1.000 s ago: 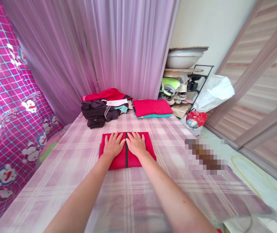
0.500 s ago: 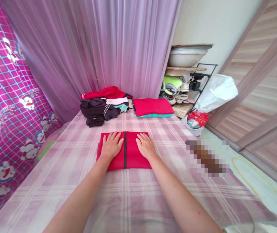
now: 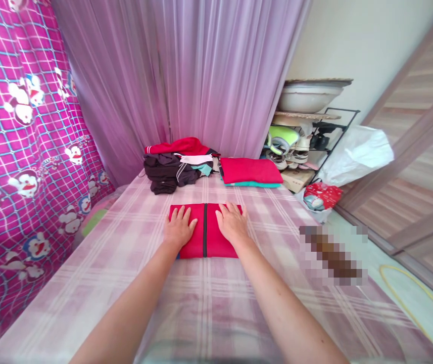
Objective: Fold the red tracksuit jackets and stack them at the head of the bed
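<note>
A folded red garment (image 3: 212, 247) with a dark zip down its middle lies flat on the plaid bedspread (image 3: 125, 283). On its left part rests my left hand (image 3: 179, 226), palm down with fingers spread. My right hand (image 3: 233, 222) lies on the right part, its fingers also apart. Neither hand grips the cloth. Beyond the garment, a folded red piece (image 3: 251, 171) sits on top of a teal one (image 3: 254, 185).
A loose heap of dark and red clothes (image 3: 163, 172) lies at the far left of the bed. Purple curtains (image 3: 216, 76) hang behind. To the right stand a shoe rack (image 3: 333, 136), a white plastic bag (image 3: 364, 154) and a blurred-out object (image 3: 332, 255).
The view has shifted left, so the bed and clothes appear farther right. My hands stay on the red garment; the left one sits nearer its left edge.
</note>
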Available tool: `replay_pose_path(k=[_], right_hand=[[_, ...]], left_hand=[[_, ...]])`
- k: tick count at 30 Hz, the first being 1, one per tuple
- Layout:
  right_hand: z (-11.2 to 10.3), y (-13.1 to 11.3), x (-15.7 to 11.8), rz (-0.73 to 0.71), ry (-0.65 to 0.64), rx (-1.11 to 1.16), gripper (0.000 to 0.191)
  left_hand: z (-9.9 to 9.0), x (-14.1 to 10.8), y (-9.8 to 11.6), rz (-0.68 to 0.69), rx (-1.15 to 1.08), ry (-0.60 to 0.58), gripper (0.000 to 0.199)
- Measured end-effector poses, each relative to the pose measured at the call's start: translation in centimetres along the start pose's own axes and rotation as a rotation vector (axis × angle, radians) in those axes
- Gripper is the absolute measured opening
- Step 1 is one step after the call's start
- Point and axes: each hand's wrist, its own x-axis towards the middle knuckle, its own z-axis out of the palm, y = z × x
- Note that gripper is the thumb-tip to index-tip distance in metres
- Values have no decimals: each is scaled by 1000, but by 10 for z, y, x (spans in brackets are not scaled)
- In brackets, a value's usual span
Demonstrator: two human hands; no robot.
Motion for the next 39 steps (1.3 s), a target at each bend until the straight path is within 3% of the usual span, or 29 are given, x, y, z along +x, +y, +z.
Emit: replay_pose_path(k=[7,10,16,19,22,25,29,32,35,39], right_hand=[[14,-8,-10,-39,-156,3,56],[13,6,-20,-54,-126,-15,54],[22,43,-55,102,27,5,48],[28,52,-61,104,73,35,47],[31,56,-59,85,99,69,46],[33,58,-56,87,108,105,45],[37,59,-56,84,131,137,44],[38,60,-57,74,159,156,45],[36,62,-58,154,217,125,46],[29,66,-60,329,194,32,45]], left_hand=[[-2,0,1,-29,1,-10,61],[-2,1,0,-36,-17,-21,61],[1,0,2,-30,-55,11,60],[2,2,2,-33,-98,4,60],[2,9,-11,-17,-208,-32,60],[7,12,-41,63,-395,-68,57],[20,-5,-79,93,-581,83,56],[24,-29,-89,-17,-661,222,54],[19,-49,-89,-177,-633,321,49],[7,-63,-87,-166,-501,266,48]])
